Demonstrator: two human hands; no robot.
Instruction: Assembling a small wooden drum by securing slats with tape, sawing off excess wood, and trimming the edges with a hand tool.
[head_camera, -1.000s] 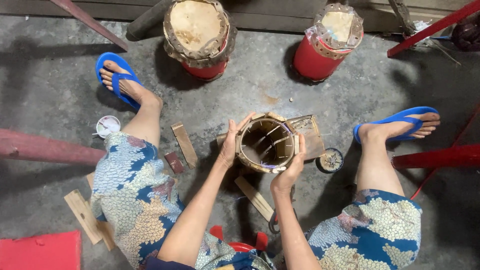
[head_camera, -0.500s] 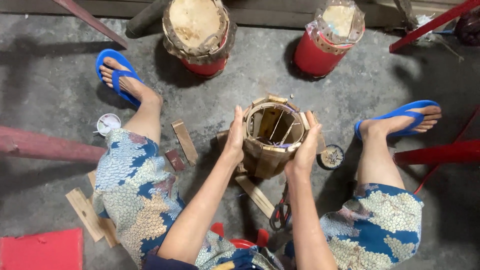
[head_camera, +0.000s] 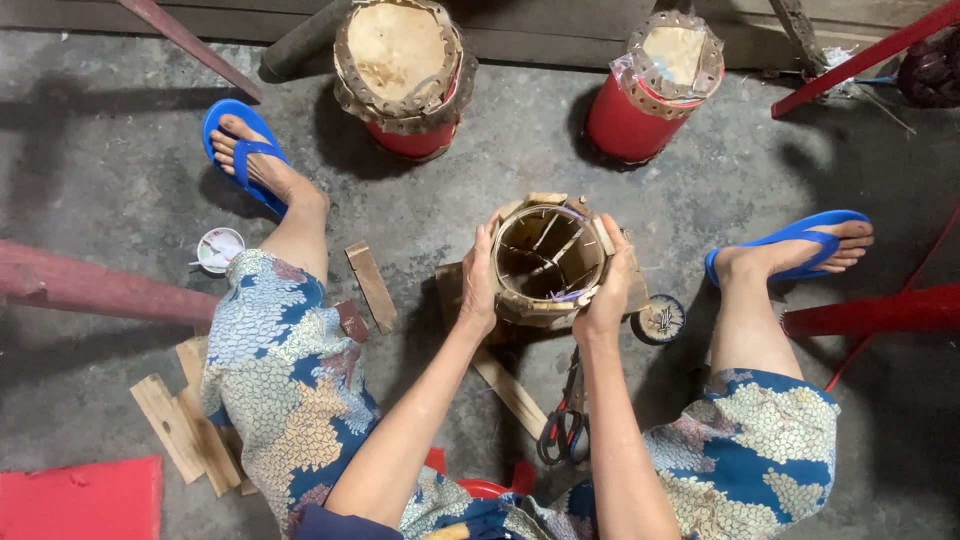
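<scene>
Head view looks straight down on a seated person whose two bare forearms reach forward between the knees and meet on an open wooden drum shell (head_camera: 548, 262), held upright over the concrete floor (head_camera: 120, 190). Left hand (head_camera: 478, 282) lies flat against the shell's left wall, fingers pointing up and forward, thumb near the rim. Right hand (head_camera: 606, 288) presses the right wall, palm in, fingers curled over the edge. Both hands are clamped on the shell from opposite sides. Thin crossed sticks show inside it. Scissors (head_camera: 566, 428) lie on the floor just below the right wrist, and a small round tin (head_camera: 660, 320) sits just right of the shell. Two red drums (head_camera: 403, 70) stand further ahead.
</scene>
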